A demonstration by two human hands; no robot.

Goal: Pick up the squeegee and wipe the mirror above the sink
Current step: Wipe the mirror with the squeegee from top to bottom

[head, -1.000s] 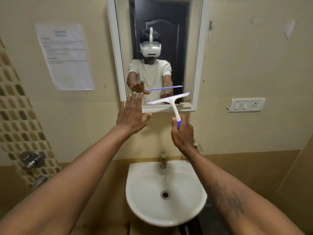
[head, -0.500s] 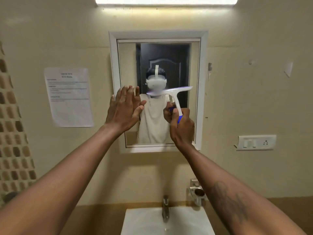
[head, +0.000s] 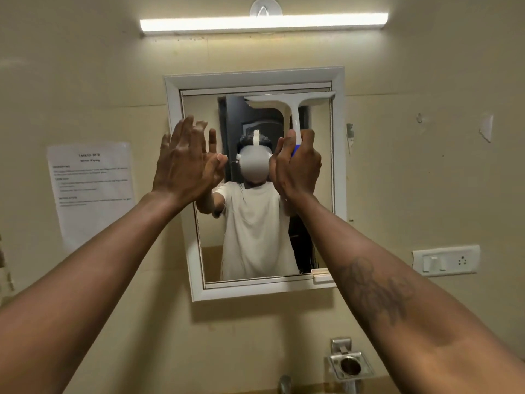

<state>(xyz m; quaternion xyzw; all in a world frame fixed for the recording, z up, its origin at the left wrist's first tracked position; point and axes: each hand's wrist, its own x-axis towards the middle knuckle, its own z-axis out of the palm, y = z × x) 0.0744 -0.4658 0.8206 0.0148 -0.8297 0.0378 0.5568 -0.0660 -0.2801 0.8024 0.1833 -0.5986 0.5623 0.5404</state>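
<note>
The white-framed mirror (head: 199, 268) hangs on the beige wall in front of me. My right hand (head: 297, 166) is shut on the blue grip of a white squeegee (head: 292, 105). The squeegee stands upright, and its blade lies level along the top right part of the glass, just under the upper frame. My left hand (head: 184, 160) is raised beside it at the mirror's left side, fingers spread and holding nothing; whether its palm touches the glass I cannot tell. The sink is out of view below.
A tube light (head: 264, 22) runs above the mirror. A printed sheet (head: 91, 189) is stuck to the wall at left. A switch and socket plate (head: 446, 261) sits at right. A metal holder (head: 350, 365) and the tap top (head: 285, 383) show at the bottom edge.
My view has tilted upward, so the sink dropped out of sight. My right hand raised the squeegee from the mirror's lower edge to its top. My left hand rose alongside.
</note>
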